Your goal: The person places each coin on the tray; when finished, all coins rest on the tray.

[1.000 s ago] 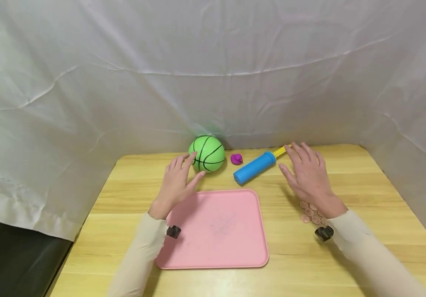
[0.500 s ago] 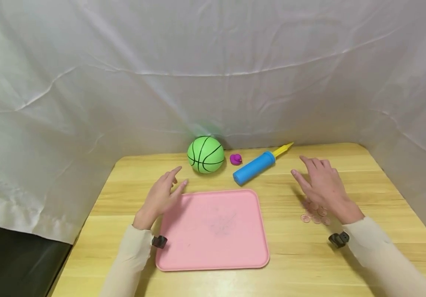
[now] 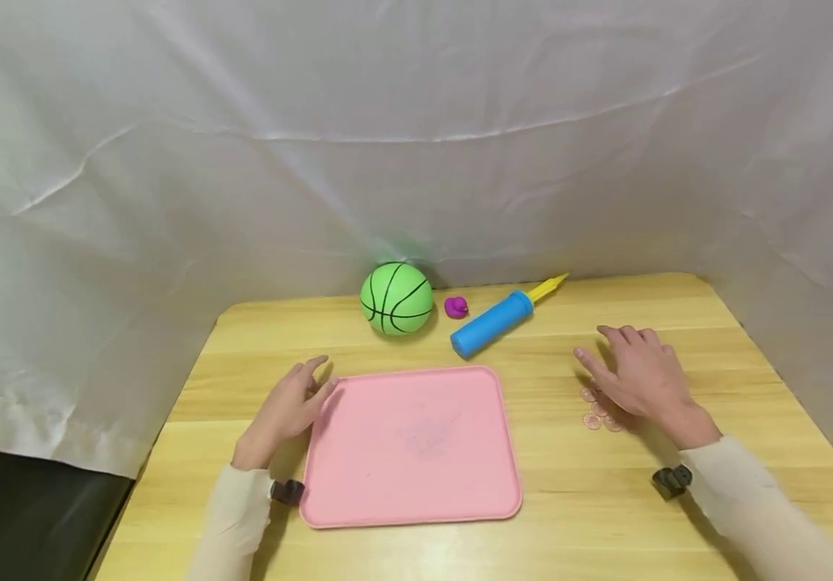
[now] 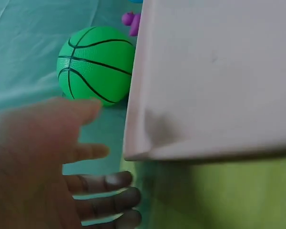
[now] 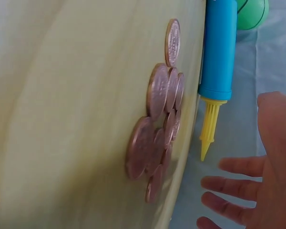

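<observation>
My left hand (image 3: 282, 415) hovers with relaxed fingers at the far left corner of the pink tray (image 3: 424, 523), holding nothing. Over several copper-coloured coins (image 3: 592, 421) on the right of the table is my right hand (image 3: 645, 379), its fingers loosely spread and nothing in them. That hand hides part of the coin cluster in the head view; the right wrist view shows the coins (image 5: 157, 90) lying flat, close together. A green ball (image 3: 396, 298) with black basketball lines sits at the back. Beside it are a small purple rubber duck (image 3: 456, 307) and a blue hand pump (image 3: 492, 323) with a yellow nozzle (image 3: 549, 287).
The wooden table (image 3: 554, 516) backs onto a pale grey cloth curtain (image 3: 416, 194), which also runs along both sides. The ball stands close against the curtain. A dark surface (image 3: 24, 508) lies beyond the table's left edge.
Both hands have drawn back toward the person and apart: the left from beside the ball to the tray's corner, the right from near the pump's nozzle to over the coins.
</observation>
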Tool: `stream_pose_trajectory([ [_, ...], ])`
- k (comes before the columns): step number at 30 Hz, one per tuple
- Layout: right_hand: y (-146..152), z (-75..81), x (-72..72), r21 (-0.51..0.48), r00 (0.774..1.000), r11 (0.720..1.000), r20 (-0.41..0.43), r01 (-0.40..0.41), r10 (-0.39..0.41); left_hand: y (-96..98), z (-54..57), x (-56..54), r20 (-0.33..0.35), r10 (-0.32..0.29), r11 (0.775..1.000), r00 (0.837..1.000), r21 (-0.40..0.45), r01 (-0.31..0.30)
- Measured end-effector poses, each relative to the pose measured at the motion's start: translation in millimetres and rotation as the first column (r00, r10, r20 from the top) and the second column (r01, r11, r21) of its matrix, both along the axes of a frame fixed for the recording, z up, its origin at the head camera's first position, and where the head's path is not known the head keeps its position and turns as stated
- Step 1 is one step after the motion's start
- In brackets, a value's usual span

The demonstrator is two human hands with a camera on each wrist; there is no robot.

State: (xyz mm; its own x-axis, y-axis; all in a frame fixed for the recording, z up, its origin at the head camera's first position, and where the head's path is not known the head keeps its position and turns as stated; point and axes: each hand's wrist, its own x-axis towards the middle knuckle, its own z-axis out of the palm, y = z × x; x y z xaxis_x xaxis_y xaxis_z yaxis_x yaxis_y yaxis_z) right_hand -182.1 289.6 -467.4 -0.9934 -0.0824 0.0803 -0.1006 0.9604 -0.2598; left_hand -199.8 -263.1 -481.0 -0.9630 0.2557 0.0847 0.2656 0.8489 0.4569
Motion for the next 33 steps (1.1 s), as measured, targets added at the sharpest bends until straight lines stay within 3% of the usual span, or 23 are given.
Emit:
stream_pose_trajectory([
  [10,9.6,-4.6,10.8,-0.025,1.0,0.999,0.011,0.022,-0.022,-15.1,-13.1,9.1,0.057,-0.149,0.978,0.987,0.155,0.138],
  [14,11.0,-4.9,13.0,-0.041,1.0,0.999,-0.004,0.021,-0.021,-17.9,-15.9,10.0,0.062,-0.157,0.974,0.986,0.175,0.144],
  [23,21.2,-4.0,19.4,-0.098,0.985,0.993,-0.149,0.067,-0.082,-23.8,-14.4,10.0,0.08,-0.159,0.967,0.984,0.215,0.139],
  [33,26.4,-8.9,22.9,-0.124,0.988,0.989,-0.122,0.083,-0.098,-11.1,-14.7,10.4,0.091,-0.185,0.948,0.978,0.279,0.154],
])
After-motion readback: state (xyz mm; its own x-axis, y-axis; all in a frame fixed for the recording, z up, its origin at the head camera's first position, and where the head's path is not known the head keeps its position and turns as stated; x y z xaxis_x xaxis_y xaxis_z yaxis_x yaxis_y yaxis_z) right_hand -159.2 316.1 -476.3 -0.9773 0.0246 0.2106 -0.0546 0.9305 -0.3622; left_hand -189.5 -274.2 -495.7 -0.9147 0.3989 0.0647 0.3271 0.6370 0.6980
